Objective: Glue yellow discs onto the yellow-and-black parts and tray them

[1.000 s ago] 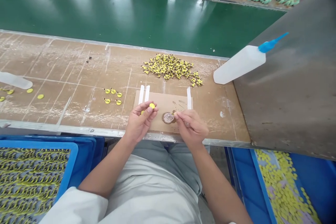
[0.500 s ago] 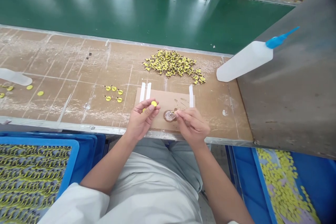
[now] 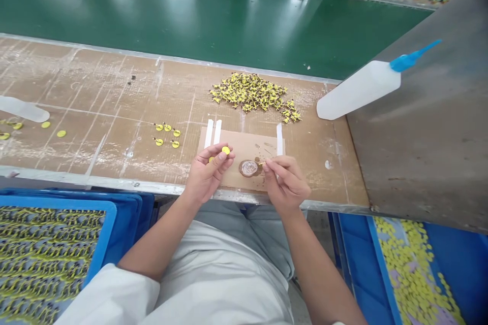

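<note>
My left hand pinches a small yellow disc between thumb and forefinger, and a second yellow disc shows behind the thumb. In the fingertips of my right hand is a tiny yellow figure, mostly covered by the fingers. Just left of it, a round patch of whitish glue lies on a cardboard sheet held by white tape. Beyond the sheet is a pile of small yellow-and-black figures. To the left, several yellow discs with figures on them lie in two rows.
A white bottle with a blue nozzle leans by the metal panel at right. Another white bottle and loose discs lie at far left. Blue trays flank me below the table edge. A green belt runs behind.
My right hand has moved slightly right, away from the glue patch, with the tiny figure still in its fingertips. My left hand keeps its pinch on the disc.
</note>
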`<state>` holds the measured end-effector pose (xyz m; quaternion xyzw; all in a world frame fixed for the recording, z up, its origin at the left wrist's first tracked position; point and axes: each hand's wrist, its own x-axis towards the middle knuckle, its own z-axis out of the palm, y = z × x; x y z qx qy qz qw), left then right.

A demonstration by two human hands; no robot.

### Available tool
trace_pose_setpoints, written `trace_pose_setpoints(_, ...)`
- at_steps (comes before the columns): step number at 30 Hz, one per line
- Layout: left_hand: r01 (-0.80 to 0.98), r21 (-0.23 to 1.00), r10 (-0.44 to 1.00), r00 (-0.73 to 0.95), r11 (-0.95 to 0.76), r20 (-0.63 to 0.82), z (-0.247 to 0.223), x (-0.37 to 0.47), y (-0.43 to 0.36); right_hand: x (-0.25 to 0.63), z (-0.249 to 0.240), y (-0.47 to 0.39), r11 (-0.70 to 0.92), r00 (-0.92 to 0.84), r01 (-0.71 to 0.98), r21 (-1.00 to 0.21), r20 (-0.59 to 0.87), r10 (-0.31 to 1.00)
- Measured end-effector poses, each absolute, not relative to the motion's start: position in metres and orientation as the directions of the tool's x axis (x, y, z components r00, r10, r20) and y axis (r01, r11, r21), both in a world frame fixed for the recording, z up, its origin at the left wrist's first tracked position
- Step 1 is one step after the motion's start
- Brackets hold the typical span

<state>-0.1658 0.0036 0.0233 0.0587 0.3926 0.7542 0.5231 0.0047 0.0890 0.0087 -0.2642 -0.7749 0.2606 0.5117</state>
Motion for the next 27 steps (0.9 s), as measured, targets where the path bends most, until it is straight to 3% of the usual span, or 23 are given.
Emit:
trace_pose_setpoints(20, -0.755, 0.639, 0.848, -0.428, -0.146, -0.313, 0.0243, -0.1664, 0.003, -0.0024, 0.015, 0.0919, 0.736, -0.463, 0.076, -0.673, 0.63, 0.624)
trace_pose_setpoints(24, -0.751, 0.644, 0.848, -0.431, -0.149, -0.307, 0.0243, -0.1657, 0.0027, -0.0011, 0.0132, 0.0896, 0.66, -0.392, 0.059, -0.749, 0.59, 0.706)
trace_pose_setpoints(27, -0.744, 0.652, 0.853, -0.429, -0.147, -0.297, 0.0243, -0.1653, 0.0019, -0.0013, 0.0149, 0.0858, 0.479, -0.251, -0.02, -0.878, 0.468, 0.847)
